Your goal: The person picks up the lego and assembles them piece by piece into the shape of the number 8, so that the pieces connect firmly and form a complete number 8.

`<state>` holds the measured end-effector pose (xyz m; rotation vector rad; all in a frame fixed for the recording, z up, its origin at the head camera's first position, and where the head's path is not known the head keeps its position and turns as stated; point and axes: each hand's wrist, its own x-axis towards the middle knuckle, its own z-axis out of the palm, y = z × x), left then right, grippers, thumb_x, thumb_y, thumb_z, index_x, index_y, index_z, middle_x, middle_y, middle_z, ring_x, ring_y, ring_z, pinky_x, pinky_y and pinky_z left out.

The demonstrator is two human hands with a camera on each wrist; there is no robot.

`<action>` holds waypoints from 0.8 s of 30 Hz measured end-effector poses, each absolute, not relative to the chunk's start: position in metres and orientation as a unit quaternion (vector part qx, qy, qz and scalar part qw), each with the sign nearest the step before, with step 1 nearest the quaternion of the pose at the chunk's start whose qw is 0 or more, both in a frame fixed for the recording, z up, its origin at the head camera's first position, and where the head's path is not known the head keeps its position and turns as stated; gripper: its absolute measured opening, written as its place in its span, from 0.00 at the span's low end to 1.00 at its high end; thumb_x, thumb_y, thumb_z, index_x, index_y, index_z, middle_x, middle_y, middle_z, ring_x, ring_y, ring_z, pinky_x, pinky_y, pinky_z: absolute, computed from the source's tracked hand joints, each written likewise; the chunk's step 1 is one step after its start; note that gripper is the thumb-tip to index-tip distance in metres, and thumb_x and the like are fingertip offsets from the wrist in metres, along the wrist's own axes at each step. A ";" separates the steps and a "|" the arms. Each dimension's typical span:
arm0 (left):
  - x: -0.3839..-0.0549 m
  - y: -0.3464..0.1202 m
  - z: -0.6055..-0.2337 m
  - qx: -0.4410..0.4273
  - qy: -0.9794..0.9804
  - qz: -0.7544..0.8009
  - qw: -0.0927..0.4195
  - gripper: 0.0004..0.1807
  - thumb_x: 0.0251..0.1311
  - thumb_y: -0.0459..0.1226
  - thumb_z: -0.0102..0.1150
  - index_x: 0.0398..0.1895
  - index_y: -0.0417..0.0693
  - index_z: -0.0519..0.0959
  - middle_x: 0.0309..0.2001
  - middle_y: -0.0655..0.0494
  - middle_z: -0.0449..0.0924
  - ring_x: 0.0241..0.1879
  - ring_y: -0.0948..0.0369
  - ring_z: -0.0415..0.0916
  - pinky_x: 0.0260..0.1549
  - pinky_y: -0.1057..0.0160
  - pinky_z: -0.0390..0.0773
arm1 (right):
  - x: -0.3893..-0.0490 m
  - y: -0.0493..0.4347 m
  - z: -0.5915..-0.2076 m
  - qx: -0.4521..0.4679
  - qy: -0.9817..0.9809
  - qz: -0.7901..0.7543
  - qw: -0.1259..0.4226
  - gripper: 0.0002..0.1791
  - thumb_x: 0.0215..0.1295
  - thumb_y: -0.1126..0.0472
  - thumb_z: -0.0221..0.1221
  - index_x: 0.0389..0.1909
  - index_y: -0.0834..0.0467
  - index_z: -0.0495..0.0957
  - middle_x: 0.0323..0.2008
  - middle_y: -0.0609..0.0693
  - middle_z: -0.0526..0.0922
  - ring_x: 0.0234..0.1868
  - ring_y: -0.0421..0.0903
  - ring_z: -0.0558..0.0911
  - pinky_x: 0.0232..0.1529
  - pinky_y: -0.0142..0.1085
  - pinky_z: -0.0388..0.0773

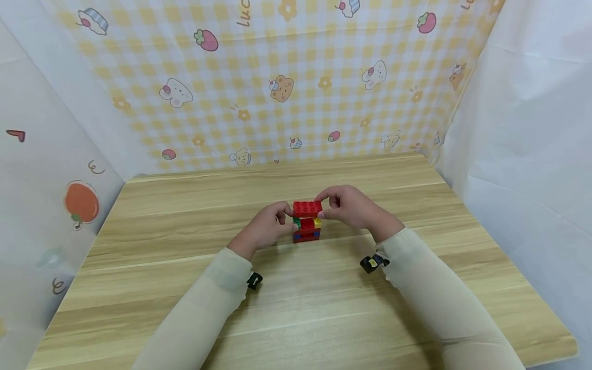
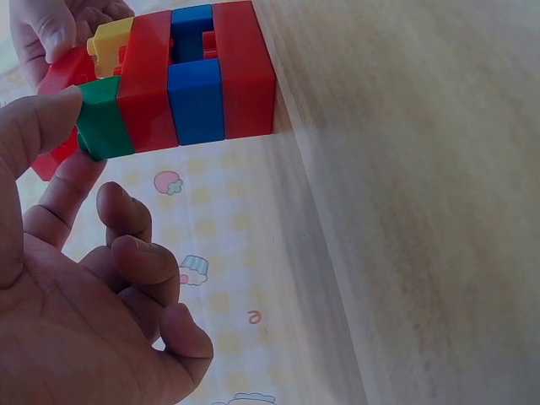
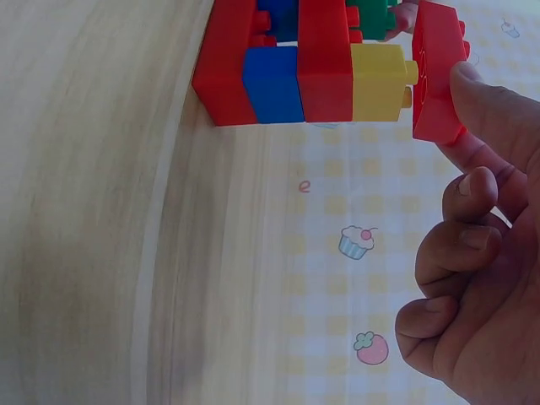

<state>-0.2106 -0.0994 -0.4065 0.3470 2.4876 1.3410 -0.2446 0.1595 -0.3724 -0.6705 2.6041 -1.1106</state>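
A small tower of toy building bricks stands on the table. It has a red bottom brick [image 2: 249, 97], blue bricks [image 2: 197, 101] at both ends, then another red brick [image 2: 150, 101]. On top, the green brick [image 2: 105, 122] is at the left end and the yellow brick [image 3: 375, 83] at the right. My left hand [image 1: 265, 226] pinches the green brick with thumb and index finger. Just above the tower, my right hand [image 1: 353, 208] holds a studded red brick [image 1: 307, 208] by its right end. A narrow gap separates that brick from the yellow one's studs.
The wooden table [image 1: 296, 303] reaches back to a yellow checked cloth [image 1: 287, 61]. White sheets [image 1: 527, 113] hang at both sides. A small black camera sits below each wrist, such as the right wrist camera [image 1: 373, 263].
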 end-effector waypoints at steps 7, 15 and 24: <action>-0.211 -0.100 -0.407 0.120 0.862 0.468 0.151 0.12 0.69 0.41 0.67 0.48 0.47 0.76 0.35 0.52 0.68 0.25 0.58 0.64 0.24 0.62 0.66 | -0.241 0.160 -0.376 -0.239 0.885 -0.382 0.116 0.17 0.67 0.58 0.72 0.55 0.56 0.86 0.23 0.47 0.70 0.23 0.44 0.66 0.28 0.36 0.66; -0.212 -0.100 -0.408 0.118 0.861 0.471 0.153 0.12 0.70 0.41 0.67 0.49 0.46 0.76 0.35 0.52 0.68 0.24 0.58 0.64 0.24 0.62 0.66 | -0.239 0.161 -0.379 -0.241 0.883 -0.386 0.112 0.17 0.67 0.58 0.72 0.55 0.56 0.86 0.23 0.47 0.70 0.24 0.45 0.67 0.28 0.36 0.66; -0.212 -0.099 -0.407 0.118 0.856 0.481 0.148 0.10 0.69 0.40 0.68 0.47 0.49 0.77 0.35 0.52 0.69 0.26 0.57 0.64 0.26 0.61 0.66 | -0.236 0.161 -0.381 -0.236 0.885 -0.385 0.112 0.16 0.67 0.58 0.72 0.54 0.55 0.86 0.23 0.47 0.70 0.24 0.45 0.68 0.29 0.36 0.67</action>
